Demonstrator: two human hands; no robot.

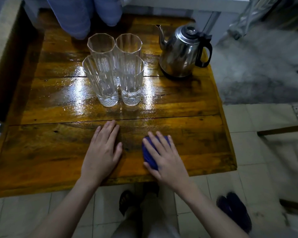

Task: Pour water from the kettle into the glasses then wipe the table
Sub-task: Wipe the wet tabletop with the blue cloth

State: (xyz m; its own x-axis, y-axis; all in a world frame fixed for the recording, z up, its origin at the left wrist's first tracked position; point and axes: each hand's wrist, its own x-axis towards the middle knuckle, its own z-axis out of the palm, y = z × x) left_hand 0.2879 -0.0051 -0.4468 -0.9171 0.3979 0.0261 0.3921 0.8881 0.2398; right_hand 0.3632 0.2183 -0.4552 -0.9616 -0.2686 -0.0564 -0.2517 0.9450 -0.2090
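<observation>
Several tall clear ribbed glasses stand grouped in a square at the middle of the wooden table. A steel kettle with a black handle stands at the back right, spout pointing left. My left hand lies flat and empty on the near part of the table, fingers together. My right hand presses flat on a dark blue cloth that lies on the table near the front edge. I cannot tell whether the glasses hold water.
The tabletop looks wet and shiny around the glasses. Blue fabric hangs over the table's far edge. Dark slippers lie on the tiled floor at the right. My feet show below the table's front edge.
</observation>
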